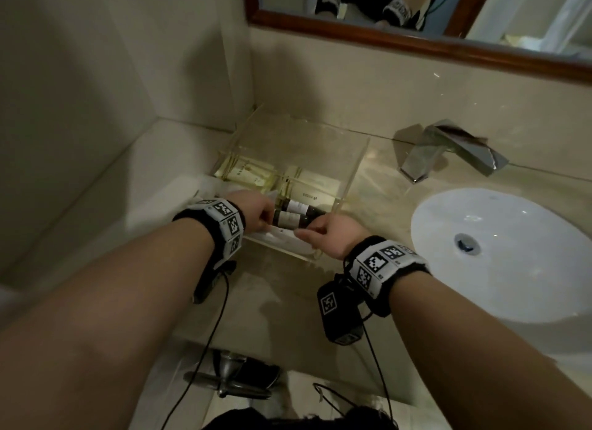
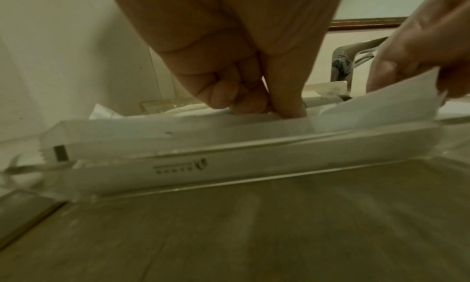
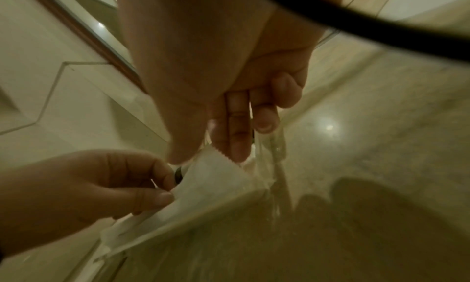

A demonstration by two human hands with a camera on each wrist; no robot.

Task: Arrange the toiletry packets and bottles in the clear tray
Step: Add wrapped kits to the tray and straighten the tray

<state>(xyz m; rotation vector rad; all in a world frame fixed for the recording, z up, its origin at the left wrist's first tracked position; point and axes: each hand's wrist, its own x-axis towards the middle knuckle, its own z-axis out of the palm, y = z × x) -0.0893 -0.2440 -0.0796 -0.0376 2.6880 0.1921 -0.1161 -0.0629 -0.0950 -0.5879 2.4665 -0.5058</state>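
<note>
We work at a counter [image 1: 378, 179] with a sink [image 1: 499, 253] to our right and a faucet [image 1: 448, 150] behind it. The tray [image 1: 355, 170] sits on the counter in the corner, left of the sink, and is divided into compartments.

The far compartments hold flat packets [image 1: 250, 173]. Two bottles [image 1: 293, 213] lie on their sides, side by side, in the middle row, between our hands. A long white packet [image 2: 178, 131] lies along the tray's near wall.

Our left hand [image 1: 253, 211] pinches the packet's top edge near its middle, fingers curled with thumb against fingertips. Our right hand [image 1: 330, 234] pinches the packet's right end between thumb and forefinger; that end is lifted and bent upward, and its edge is serrated. The remaining right fingers are loosely curled.

A second packet [image 2: 229, 169] lies flat against the near wall, below the first. It carries a small logo and a line of print, too blurred to read. The bottle labels are pale; their text is illegible.
</note>
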